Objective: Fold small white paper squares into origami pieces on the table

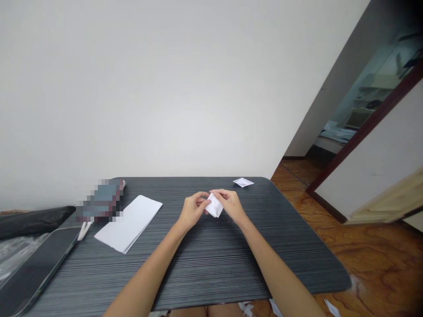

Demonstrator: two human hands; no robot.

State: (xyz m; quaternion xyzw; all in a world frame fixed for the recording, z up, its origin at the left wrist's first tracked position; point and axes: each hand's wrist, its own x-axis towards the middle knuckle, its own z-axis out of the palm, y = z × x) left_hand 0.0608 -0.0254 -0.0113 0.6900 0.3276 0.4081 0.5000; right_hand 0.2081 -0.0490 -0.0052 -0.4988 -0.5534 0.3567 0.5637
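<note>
Both my hands meet over the middle of a dark striped table (211,259). Between them is a small folded piece of white paper (214,206). My left hand (192,211) pinches its left edge with closed fingers. My right hand (229,204) grips its upper right side, fingers curled over it. The paper is held just above the tabletop.
A stack of white paper sheets (128,223) lies to the left. A small folded paper piece (243,182) sits at the far edge. A phone (31,273) lies at the near left corner. White paper scraps (331,307) lie on the wooden floor on the right.
</note>
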